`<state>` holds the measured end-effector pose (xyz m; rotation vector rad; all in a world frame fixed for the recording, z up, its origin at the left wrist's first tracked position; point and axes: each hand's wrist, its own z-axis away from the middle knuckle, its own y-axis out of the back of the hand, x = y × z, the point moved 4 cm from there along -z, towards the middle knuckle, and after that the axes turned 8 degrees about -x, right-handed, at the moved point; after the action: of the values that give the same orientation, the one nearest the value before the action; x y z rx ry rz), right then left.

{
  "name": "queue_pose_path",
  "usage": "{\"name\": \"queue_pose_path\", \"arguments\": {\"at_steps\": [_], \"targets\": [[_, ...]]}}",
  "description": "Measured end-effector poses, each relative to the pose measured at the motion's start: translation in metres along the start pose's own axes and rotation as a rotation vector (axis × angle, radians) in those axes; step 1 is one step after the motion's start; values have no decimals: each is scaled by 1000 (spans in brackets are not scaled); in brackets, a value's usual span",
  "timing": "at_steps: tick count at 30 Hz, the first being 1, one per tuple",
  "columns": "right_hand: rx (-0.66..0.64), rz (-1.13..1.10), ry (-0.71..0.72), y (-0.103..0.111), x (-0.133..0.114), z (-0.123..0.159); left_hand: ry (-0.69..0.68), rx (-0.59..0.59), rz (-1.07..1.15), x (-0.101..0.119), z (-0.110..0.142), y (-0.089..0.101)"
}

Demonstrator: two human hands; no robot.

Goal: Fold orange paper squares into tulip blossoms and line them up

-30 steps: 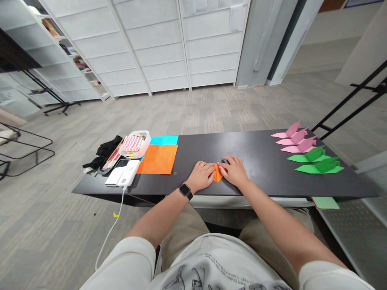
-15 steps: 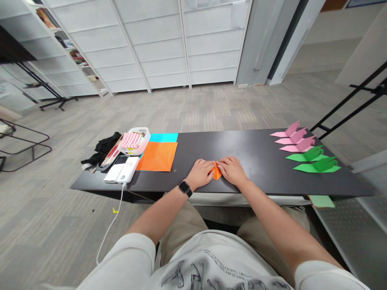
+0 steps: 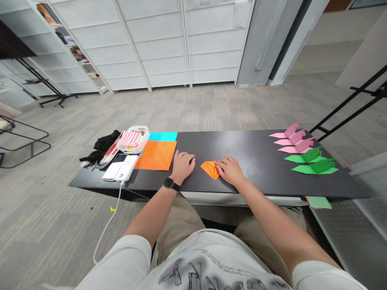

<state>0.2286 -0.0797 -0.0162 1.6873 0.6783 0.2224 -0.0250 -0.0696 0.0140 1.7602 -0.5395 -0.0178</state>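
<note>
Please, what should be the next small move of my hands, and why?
I would probably move your left hand to the free left corner of the folded orange paper. Your right hand touches only its right side, while the left one is apart from it, so the paper might turn.

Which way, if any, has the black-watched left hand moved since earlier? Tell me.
Yes; the left hand moved left, off the small folded orange paper, toward the flat orange paper sheet.
</note>
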Motion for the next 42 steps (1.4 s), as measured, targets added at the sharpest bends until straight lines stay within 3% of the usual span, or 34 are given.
{"name": "queue_pose_path", "arguments": {"at_steps": [3, 6, 8, 14, 26, 35, 42], "targets": [[1, -18, 0, 0, 0, 0, -132, -50, 85, 5, -3, 3], [-12, -20, 4, 1, -2, 0, -340, -176, 125, 31, -1, -11], [-14, -14, -3, 3, -3, 0, -393, -220, 117, 46, 0, -23], [61, -6, -3, 9, -4, 1, -379, -200, 161, 50, -2, -37], [14, -67, 80, 0, 0, 0, -217, -208, 191, 42, -6, -44], [65, -182, -33, 10, 7, 0, -216, -200, 194, 42, -5, -41], [54, -177, -57, 3, 11, -3, -224, -194, 177, 43, -3, -40]]}}
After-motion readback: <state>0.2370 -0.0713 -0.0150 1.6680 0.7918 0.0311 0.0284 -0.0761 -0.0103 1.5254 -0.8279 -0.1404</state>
